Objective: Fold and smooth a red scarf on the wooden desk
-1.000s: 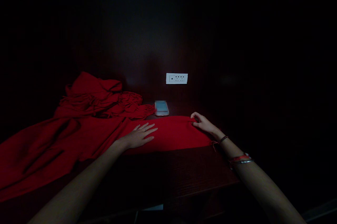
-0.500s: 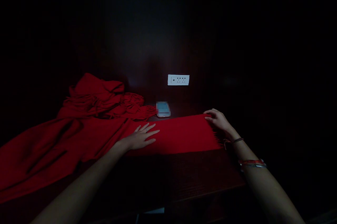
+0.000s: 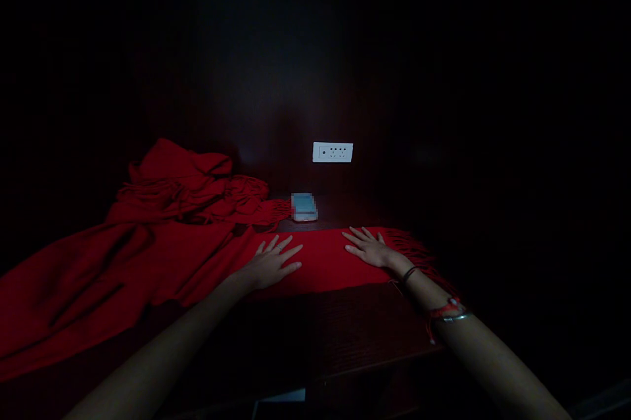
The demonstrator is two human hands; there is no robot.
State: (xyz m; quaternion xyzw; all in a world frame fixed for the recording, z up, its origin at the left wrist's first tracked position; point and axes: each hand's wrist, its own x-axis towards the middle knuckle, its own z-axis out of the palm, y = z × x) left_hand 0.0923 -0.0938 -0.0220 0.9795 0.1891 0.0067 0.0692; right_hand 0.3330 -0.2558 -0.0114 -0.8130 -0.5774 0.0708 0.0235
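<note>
- The right hand (image 3: 369, 249) no longer pinches the far corner of the red cloth (image 3: 320, 265); it now lies spread on the strip, gripping nothing.
- The left hand (image 3: 270, 267) stays flat, fingers splayed, on the same strip, apart from the right.
- The fringe (image 3: 411, 246) now trails beyond the right wrist toward the table's right side; this end seems laid out and ready for smoothing.
- The cloth runs along the table (image 3: 365, 321), its left part creased and leaving view.
- Bare wood shows between the strip and the table's front edge, apparently leaving room to slide toward the body.
- At the back, a blurred pale-blue object (image 3: 304, 208) sits just beyond the strip, below a socket plate (image 3: 332, 152), limiting movement that way.
- A bunched red pile (image 3: 177, 170) crowds the back left; whether it joins the strip, I cannot tell.
- Darkness hides the table's right edge.
</note>
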